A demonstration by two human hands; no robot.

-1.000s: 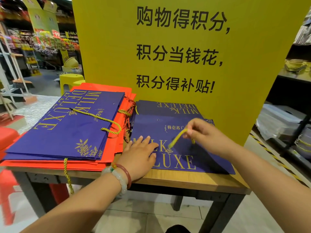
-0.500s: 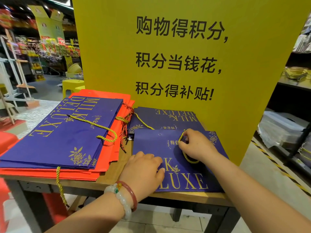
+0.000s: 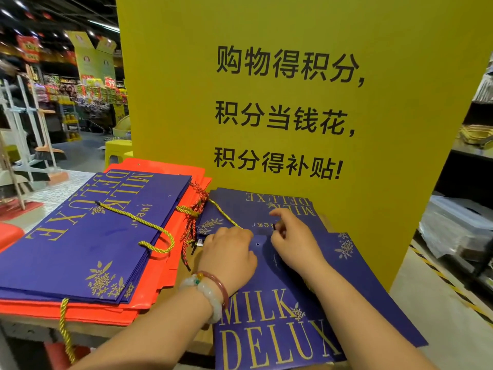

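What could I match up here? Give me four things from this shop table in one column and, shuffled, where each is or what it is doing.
Things:
1. right hand
2. orange-red bags
3. gold rope handle
4. yellow board

Places or states:
A. stands upright behind the table, printed with black characters
B. lies across the top of the purple stack
C. pinches a small dark tip over the near purple bag
D. lie beneath the purple stack

Pairs: 1-C, 2-D, 3-B, 4-A
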